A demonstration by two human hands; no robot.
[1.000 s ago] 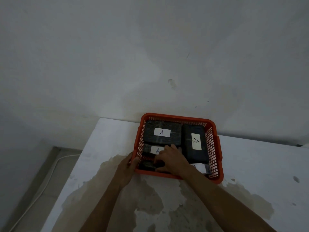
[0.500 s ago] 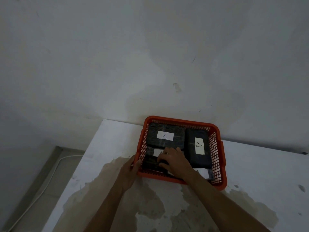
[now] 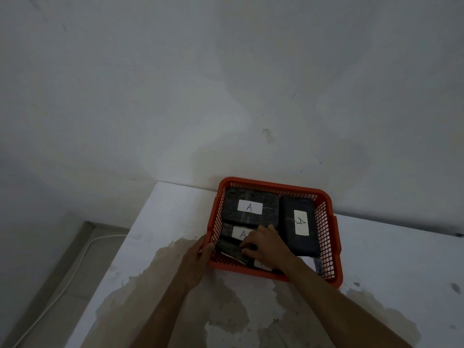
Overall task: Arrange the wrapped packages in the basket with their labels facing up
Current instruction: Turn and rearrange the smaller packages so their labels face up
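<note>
Head view: right hand (image 3: 267, 244) fingers (image 3: 247, 243) curl onto a tilted package (image 3: 229, 249); left hand (image 3: 198, 254) grips basket (image 3: 329, 237).

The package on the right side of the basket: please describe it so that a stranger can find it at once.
Look in the orange basket against the wall. The package lies along its right side. Unlike its two neighbours, it lies lengthwise, so the A on its white label looks sideways.

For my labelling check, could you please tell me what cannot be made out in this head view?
- Near-left package: label side unclear; right hand covers it.
- Near-right package: mostly hidden behind the right forearm.
- Middle-left package's label: partly under the fingers.
- Left hand on the orange basket: its fingers are hidden.
</note>
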